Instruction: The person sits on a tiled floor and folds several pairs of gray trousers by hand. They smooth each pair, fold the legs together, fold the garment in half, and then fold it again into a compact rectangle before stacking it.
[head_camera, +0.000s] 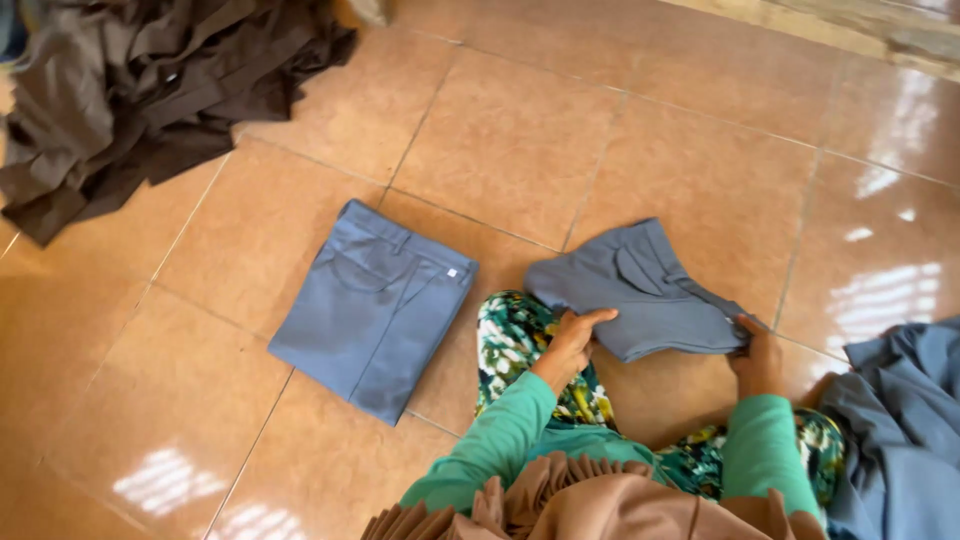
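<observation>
Hands at work on a pair of grey-blue trousers, seen from above by a person seated on an orange tiled floor. The garment lies half folded across the person's lap and knee, just right of centre, its waistband and pocket turned toward the far side. The left hand rests flat on the near left edge of the cloth, fingers together and thumb pressed onto the fabric. The right hand grips the right end of the fold, fingers curled around the bunched edge. Both arms wear green sleeves above floral-patterned leggings. To the left, apart from the lap, a second pair of trousers in the same colour lies neatly folded flat on the tiles. A loose heap of dark brown garments fills the far left corner, and a crumpled pile of grey-blue cloth sits at the near right edge.
</observation>
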